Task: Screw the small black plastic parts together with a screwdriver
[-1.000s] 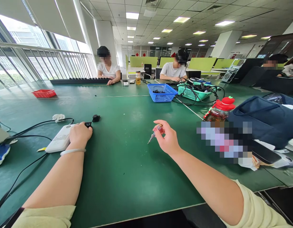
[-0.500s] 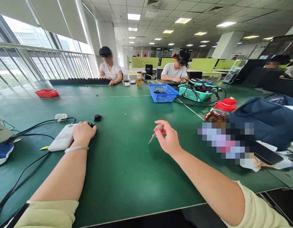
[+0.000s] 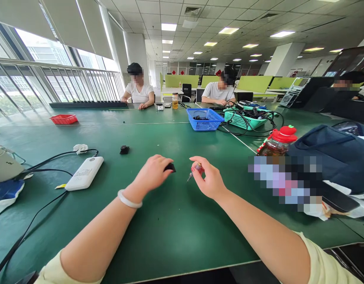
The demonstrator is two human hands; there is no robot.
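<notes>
Over the middle of the green table (image 3: 170, 228), my left hand (image 3: 151, 173) is closed around a small black part (image 3: 170, 167), whose front end shows past the fingers; its kind I cannot make out. Just to its right, my right hand (image 3: 210, 177) grips a small screwdriver (image 3: 196, 170), its thin metal tip slanting down and left. A short gap separates the hands. Another small black piece (image 3: 124, 150) lies on the table to the left, beyond my left hand.
To the left lies a white power bank (image 3: 84, 173) with black cables. Ahead are a blue basket (image 3: 205, 122), a green basket (image 3: 241, 120) and a red tray (image 3: 64, 119). A red-lidded bottle (image 3: 276, 144) and a dark blue bag (image 3: 326, 154) stand right. Two people sit across the table.
My left hand has moved right, from beside the power bank to near my right hand, carrying the small black part. My right hand has stayed nearly in place with the screwdriver.
</notes>
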